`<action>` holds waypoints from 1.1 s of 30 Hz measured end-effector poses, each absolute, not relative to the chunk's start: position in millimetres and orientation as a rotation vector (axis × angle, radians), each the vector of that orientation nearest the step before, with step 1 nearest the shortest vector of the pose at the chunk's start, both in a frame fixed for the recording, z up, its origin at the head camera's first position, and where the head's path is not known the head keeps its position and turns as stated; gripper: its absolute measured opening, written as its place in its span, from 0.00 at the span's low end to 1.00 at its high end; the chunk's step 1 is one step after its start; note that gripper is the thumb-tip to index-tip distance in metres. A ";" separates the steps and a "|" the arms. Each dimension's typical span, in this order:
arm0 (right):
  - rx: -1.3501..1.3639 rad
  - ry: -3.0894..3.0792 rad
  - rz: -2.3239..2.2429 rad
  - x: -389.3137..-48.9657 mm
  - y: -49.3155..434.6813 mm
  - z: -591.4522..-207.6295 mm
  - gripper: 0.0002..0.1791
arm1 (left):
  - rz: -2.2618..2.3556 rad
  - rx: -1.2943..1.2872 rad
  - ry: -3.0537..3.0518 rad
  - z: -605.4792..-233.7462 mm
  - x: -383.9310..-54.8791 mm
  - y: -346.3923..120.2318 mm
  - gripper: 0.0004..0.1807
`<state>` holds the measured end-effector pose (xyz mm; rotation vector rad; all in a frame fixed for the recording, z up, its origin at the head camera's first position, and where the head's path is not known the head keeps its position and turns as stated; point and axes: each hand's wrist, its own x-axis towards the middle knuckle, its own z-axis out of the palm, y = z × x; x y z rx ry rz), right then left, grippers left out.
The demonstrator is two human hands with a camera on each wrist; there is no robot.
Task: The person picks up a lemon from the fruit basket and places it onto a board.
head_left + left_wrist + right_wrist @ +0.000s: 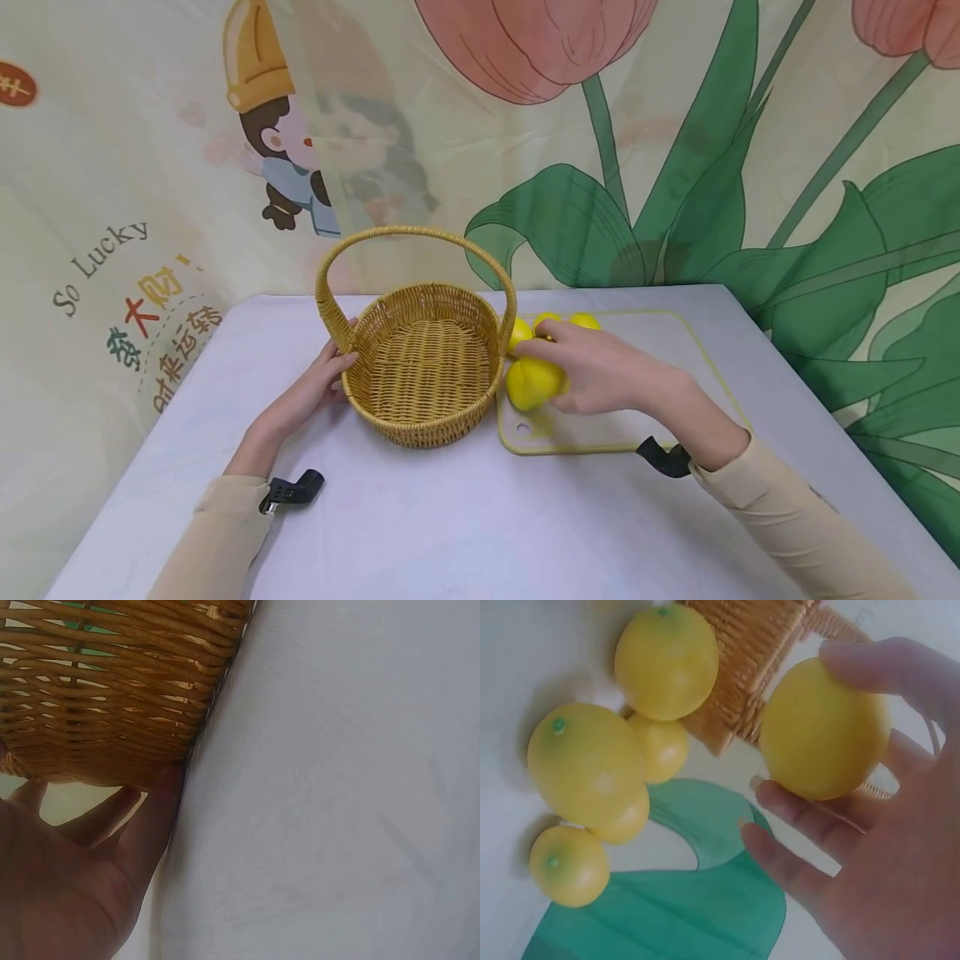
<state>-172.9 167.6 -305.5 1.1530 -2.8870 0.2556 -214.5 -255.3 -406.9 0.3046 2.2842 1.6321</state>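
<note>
My left hand [326,375] rests against the left side of a wicker basket [431,433], near the foot of its tall handle. In the left wrist view, extended fingers [154,817] touch the woven wall low down. A yellow lemon [825,727] is held by my right hand [600,367], between the thumb and fingers, as the right wrist view shows. Several other lemons [585,765] with green tips lie close together beside it. From the head view, the right hand is over the left part of a cutting board [637,433], partly hiding the fruit.
The board has a yellow-green edge and lies right of the basket on a white-covered table [420,525]. A printed cloth [540,167] with tulips and cartoon figures hangs behind the table. Dark wrist cameras [300,487] sit on both forearms.
</note>
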 end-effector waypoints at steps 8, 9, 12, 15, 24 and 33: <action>1.012 -2.941 0.287 -179.9 182.0 -310.2 0.34 | 1.634 0.304 2.272 -407.6 -214.9 -255.3 0.38; 0.998 -2.950 0.291 -181.1 183.8 -310.8 0.34 | 1.633 0.299 2.271 -407.8 -215.1 -255.3 0.38; 0.946 -2.979 0.310 -184.4 190.4 -312.8 0.35 | 1.631 0.293 2.273 -407.2 -215.0 -254.6 0.38; 0.890 -3.008 0.320 -186.7 197.6 -315.0 0.36 | 1.632 0.304 2.280 -405.2 -214.4 -254.6 0.37; 0.771 -3.054 0.288 -189.0 218.3 -326.0 0.36 | 1.629 0.283 2.275 -405.1 -215.0 -255.5 0.38; 0.679 -3.112 0.300 -193.2 235.0 -336.4 0.36 | 1.630 0.294 2.278 -405.8 -215.7 -255.0 0.38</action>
